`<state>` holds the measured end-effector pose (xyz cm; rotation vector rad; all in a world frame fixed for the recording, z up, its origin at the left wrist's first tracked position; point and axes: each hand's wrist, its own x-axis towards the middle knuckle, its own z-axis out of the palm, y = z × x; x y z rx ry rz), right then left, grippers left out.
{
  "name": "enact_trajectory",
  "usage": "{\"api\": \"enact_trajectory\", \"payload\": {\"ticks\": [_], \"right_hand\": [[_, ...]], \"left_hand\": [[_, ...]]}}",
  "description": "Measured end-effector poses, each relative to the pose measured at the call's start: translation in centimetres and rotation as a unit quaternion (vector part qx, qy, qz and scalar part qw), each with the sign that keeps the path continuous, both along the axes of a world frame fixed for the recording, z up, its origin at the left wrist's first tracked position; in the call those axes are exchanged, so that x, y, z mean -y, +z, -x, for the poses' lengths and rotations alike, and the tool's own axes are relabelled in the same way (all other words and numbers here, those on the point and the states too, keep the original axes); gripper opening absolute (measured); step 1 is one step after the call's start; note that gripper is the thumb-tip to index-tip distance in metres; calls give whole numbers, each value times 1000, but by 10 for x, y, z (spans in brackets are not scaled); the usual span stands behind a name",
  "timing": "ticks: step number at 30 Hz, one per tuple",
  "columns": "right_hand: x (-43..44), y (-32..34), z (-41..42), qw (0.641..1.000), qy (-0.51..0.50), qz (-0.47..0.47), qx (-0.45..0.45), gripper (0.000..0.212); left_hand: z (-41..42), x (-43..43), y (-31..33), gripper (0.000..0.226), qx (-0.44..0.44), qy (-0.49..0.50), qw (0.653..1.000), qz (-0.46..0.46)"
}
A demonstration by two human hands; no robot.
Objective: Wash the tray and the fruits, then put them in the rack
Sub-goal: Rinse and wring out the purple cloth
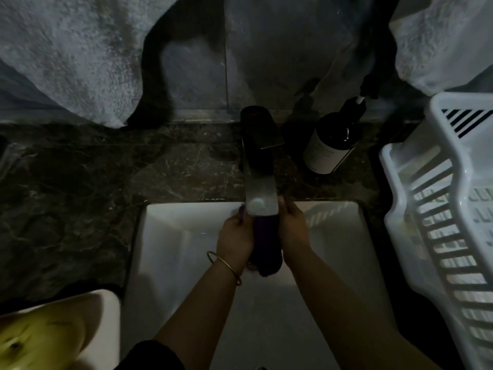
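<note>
White sink, faucet overhead.
Left hand and right hand clasp a purple eggplant, fingers curled round it.

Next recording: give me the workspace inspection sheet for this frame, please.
Surface: dark marble counter around a white sink.
Job's things: purple fruit held under the faucet; white rack at right, nothing visible in it; white tray at lower left holding a yellow fruit.
Clutter: dark pump bottle beside the faucet.
Grippers: left hand and right hand both grip the purple fruit.
Cables: nothing seen.
Surroundings: towels hanging behind; dim light.
</note>
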<state>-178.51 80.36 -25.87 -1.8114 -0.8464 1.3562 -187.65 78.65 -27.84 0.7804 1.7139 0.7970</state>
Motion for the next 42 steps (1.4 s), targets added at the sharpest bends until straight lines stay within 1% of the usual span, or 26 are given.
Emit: {"api": "enact_trajectory", "payload": {"ticks": [2, 4, 6, 8, 10, 11, 12, 14, 15, 17, 19, 21, 23, 24, 26, 27, 28, 30, 32, 35, 36, 37, 38, 39, 41, 42], "right_hand": [[1, -3, -12, 999, -41, 26, -25, 37], [1, -9, -22, 994, -94, 30, -51, 36], [3, -14, -30, 988, -143, 39, -45, 31], [7, -20, -37, 977, -191, 69, -62, 30], [12, -21, -44, 964, -221, 107, -101, 35], [13, -22, -47, 960, -225, 123, -110, 36], [15, -22, -50, 957, -226, 143, -116, 37], [21, -20, -47, 943, -213, 193, -167, 37], [24, -18, -43, 939, -196, 213, -184, 34], [29, -12, -30, 938, -154, 240, -195, 25], [33, -8, -18, 941, -116, 231, -216, 19], [34, -9, -10, 938, -90, 181, -283, 23], [33, -9, -6, 916, -92, 146, -363, 29], [32, -8, -7, 904, -90, 140, -394, 35], [30, -7, -9, 898, -67, 128, -415, 54], [29, -5, -10, 904, -51, 127, -406, 58], [26, -3, -11, 909, -46, 133, -393, 58], [20, 5, -13, 913, -56, 139, -380, 49], [15, 17, -12, 915, -68, 128, -375, 42], [9, 26, -8, 912, -65, 127, -385, 45], [8, 26, -6, 911, -59, 125, -389, 48], [8, 23, -6, 908, -55, 122, -398, 53], [7, 22, -5, 903, -48, 122, -409, 58], [6, 22, -6, 904, -32, 127, -407, 61], [5, 23, -5, 906, 2, 148, -396, 56], [6, 26, -4, 916, 17, 165, -365, 51]], "left_hand": [[12, 3, -7, 40, -23, 34, 999, 16], [20, 9, -9, 53, -14, 74, 997, 16], [26, 11, -1, 61, -5, 119, 993, 8], [32, 8, 10, 54, -30, 156, 987, 1], [37, 5, 19, 50, -14, 212, 977, -1], [39, 4, 21, 48, 30, 244, 969, -2], [38, 4, 22, 47, 103, 267, 958, 3], [34, 5, 27, 51, 277, 287, 917, 19], [29, 6, 32, 55, 341, 290, 894, 28], [15, 9, 48, 59, 404, 273, 872, 40], [4, 12, 58, 61, 449, 260, 853, 50], [-1, 14, 60, 66, 497, 250, 829, 61], [-2, 16, 59, 66, 541, 231, 805, 73], [-2, 18, 60, 60, 555, 214, 800, 79], [0, 18, 57, 40, 545, 188, 814, 75], [3, 17, 52, 33, 523, 190, 828, 70], [7, 16, 50, 31, 506, 194, 838, 65], [18, 13, 41, 32, 469, 214, 854, 69], [27, 11, 34, 32, 409, 230, 878, 93], [31, 11, 18, 40, 275, 244, 913, 179], [31, 11, 16, 48, 268, 240, 912, 195], [28, 10, 16, 55, 301, 230, 903, 203], [25, 8, 17, 60, 358, 219, 884, 207], [19, 6, 22, 58, 398, 197, 871, 210], [12, 4, 31, 41, 404, 164, 880, 189], [9, 1, 28, 36, 408, 167, 881, 173]]}}
